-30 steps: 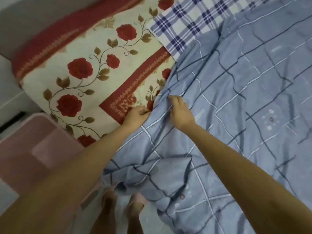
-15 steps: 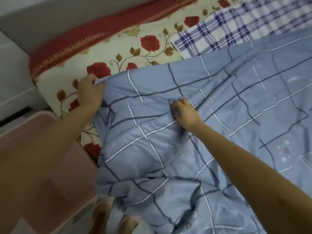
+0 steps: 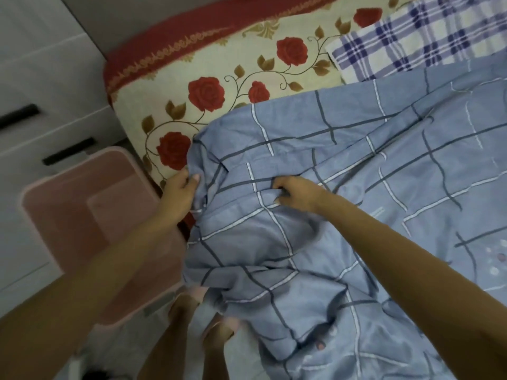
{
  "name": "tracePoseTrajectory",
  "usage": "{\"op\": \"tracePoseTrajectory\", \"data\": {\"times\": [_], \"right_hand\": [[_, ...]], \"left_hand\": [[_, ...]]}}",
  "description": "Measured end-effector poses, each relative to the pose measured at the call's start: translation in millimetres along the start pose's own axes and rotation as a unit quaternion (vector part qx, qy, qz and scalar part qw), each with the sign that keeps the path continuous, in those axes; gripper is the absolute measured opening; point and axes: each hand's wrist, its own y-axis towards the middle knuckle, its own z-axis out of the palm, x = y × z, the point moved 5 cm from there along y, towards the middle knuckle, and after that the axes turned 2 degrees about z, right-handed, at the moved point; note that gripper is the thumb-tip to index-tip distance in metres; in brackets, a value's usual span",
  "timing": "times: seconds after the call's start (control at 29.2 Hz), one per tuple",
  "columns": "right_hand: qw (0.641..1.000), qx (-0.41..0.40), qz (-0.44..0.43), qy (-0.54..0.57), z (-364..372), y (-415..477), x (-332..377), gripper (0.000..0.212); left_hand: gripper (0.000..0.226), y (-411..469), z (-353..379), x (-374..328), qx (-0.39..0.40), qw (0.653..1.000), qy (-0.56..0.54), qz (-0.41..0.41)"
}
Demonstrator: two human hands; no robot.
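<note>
Now | L hand (image 3: 179,194) grip pinches duvet (image 3: 301,256) corner | R hand (image 3: 297,194) grip clutches fold | pink bin (image 3: 57,229) near L

quilt (image 3: 343,187): soft matt cloth | bin (image 3: 68,215): smooth pink plastic

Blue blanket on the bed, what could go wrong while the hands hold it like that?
The blue blanket droops off the bed edge right by the feet, so it might get stepped on. The left hand and right hand grip only small bunches, so a hard tug could slip loose. The pink bin sits close beside the left arm and could get bumped.
</note>
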Motion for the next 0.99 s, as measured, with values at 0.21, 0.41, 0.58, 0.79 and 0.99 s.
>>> {"op": "tracePoseTrajectory", "data": {"times": [0.21, 0.41, 0.58, 0.79, 0.99], "right_hand": [[0.995, -0.091, -0.022, 0.037, -18, -4, 9, 0.017], [0.994, -0.091, -0.057, 0.022, -32, 7, 37, 0.011], [0.998, -0.061, -0.019, 0.002, -51, 1, 9, 0.017], [0.981, -0.132, 0.144, -0.005, -89, 2, -56, 0.027], [0.958, -0.231, 0.161, 0.063, -131, 48, -35, 0.033]], "left_hand": [[0.028, 44, -98, 13, -0.184, 0.959, 0.212, 0.038], [0.037, 5, -5, -26, -0.047, 0.895, 0.337, 0.287], [0.023, -3, 56, -14, 0.06, 0.965, 0.194, 0.164], [0.024, 8, 6, -46, 0.068, 0.964, 0.124, 0.224], [0.021, 96, -31, -67, 0.003, 0.965, 0.146, 0.216]]}}
